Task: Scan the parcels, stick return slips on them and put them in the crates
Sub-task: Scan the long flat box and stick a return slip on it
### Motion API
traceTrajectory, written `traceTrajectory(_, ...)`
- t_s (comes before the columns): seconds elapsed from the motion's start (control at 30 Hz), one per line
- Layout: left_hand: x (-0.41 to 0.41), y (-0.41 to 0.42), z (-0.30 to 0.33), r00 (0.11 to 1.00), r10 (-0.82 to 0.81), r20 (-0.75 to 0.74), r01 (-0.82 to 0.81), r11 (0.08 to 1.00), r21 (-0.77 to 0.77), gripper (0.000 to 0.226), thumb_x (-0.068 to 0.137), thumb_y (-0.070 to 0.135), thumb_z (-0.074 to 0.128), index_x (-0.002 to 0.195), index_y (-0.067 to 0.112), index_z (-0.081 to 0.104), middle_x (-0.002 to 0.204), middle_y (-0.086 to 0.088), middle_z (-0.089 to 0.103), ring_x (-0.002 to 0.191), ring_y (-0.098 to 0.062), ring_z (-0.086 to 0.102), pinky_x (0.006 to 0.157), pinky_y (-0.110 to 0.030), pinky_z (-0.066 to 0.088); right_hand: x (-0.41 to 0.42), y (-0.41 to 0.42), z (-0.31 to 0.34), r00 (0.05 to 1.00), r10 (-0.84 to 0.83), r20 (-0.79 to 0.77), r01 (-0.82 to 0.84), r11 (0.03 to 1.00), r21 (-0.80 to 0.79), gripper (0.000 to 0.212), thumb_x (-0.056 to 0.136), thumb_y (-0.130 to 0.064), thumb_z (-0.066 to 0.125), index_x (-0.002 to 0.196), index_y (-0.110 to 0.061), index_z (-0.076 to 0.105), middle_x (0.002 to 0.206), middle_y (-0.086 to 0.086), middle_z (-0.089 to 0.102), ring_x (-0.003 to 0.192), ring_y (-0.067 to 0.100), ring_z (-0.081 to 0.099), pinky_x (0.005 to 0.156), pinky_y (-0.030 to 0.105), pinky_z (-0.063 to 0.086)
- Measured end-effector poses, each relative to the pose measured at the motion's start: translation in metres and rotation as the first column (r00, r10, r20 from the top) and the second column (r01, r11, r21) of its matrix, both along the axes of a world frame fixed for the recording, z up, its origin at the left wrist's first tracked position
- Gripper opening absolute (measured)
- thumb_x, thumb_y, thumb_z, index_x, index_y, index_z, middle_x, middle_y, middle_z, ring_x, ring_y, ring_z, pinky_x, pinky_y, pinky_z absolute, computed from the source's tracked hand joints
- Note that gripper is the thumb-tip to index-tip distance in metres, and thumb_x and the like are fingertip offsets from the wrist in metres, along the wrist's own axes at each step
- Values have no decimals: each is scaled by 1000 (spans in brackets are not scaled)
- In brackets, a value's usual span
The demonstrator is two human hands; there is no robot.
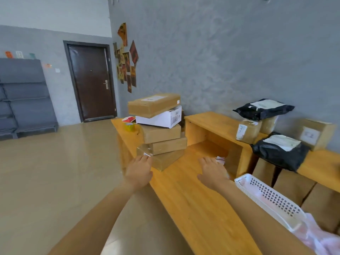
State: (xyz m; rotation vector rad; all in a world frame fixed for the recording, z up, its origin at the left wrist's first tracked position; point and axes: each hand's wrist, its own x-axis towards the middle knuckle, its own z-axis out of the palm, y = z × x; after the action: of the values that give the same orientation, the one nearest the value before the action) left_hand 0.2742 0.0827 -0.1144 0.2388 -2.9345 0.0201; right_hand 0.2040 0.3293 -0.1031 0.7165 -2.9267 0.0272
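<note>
Neither hand holds anything. Left hand (138,172) has fingers straight and spread, tips at the near corner of the bottom box (165,160) in the parcel stack (158,129) — touching or just short, can't tell. Right hand (213,172) is flat, palm down, over the wooden table (193,199), fingers pointing at a small slip of paper (220,159) by the shelf opening.

Head view only: stack sits ahead and slightly left, boxes' long axes roughly left-right, left hand nearer. Both forearms stretched forward. White basket (266,197) lies at right — black bagged parcels (279,153) farther right.
</note>
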Motion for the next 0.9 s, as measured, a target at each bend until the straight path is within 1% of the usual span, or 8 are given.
traceTrajectory(0.07,-30,9,-3,996,-85,21,86,996,-22,47,95,28,51,139,13,39,142,-4,44,135,-24,36,110,-35,31,-8,14,-3,996,-84,13,84,996,22,59,95,-32,51,146,-15,29,146,7,36,136,27,33,107,39,34)
traceTrajectory(0.17,-70,39,-9,974,-224,38,225,974,-20,40,95,31,52,131,14,44,135,-3,48,130,-23,40,105,-35,36,-20,44,-9,975,-223,19,222,974,38,55,95,-33,48,144,-15,32,144,7,39,131,28,38,103,39,37)
traceTrajectory(0.3,-122,83,-19,922,-386,15,386,922,12,45,97,31,50,138,15,40,138,-1,47,130,-22,39,104,-34,38,-37,82,-13,931,-364,21,363,931,35,52,97,-33,48,144,-17,33,144,5,40,132,27,37,105,39,36)
traceTrajectory(0.43,-165,122,-28,878,-478,4,478,878,27,50,99,31,50,144,16,35,143,0,43,134,-20,36,105,-32,35,-59,108,-21,895,-445,40,445,895,20,57,95,-37,53,144,-17,33,144,4,39,133,26,37,107,39,35)
traceTrajectory(0.53,-191,141,-30,864,-503,31,503,864,8,47,98,31,51,141,17,38,140,0,45,132,-20,39,104,-31,35,-81,117,-26,879,-474,58,475,880,-7,60,94,-39,54,145,-18,31,144,3,39,133,25,37,108,40,35)
traceTrajectory(0.63,-213,145,-25,848,-531,9,530,848,19,49,98,30,51,142,16,36,142,-1,43,134,-20,37,105,-32,35,-105,116,-25,878,-474,69,477,879,-24,56,95,-34,54,144,-18,32,144,5,40,134,26,35,107,39,34)
traceTrajectory(0.8,-248,114,1,863,-503,-53,505,862,43,58,97,28,54,149,14,31,148,-3,40,138,-22,34,113,-36,32,-148,85,-7,908,-417,39,418,906,-61,55,94,-35,53,143,-19,34,145,4,40,134,26,35,107,39,34)
traceTrajectory(0.9,-264,83,34,879,-460,-126,467,884,30,58,96,27,56,148,14,32,146,-3,43,136,-22,38,109,-35,35,-175,54,16,935,-355,-11,353,932,-83,55,95,-36,51,144,-18,34,143,5,41,133,26,37,106,38,35)
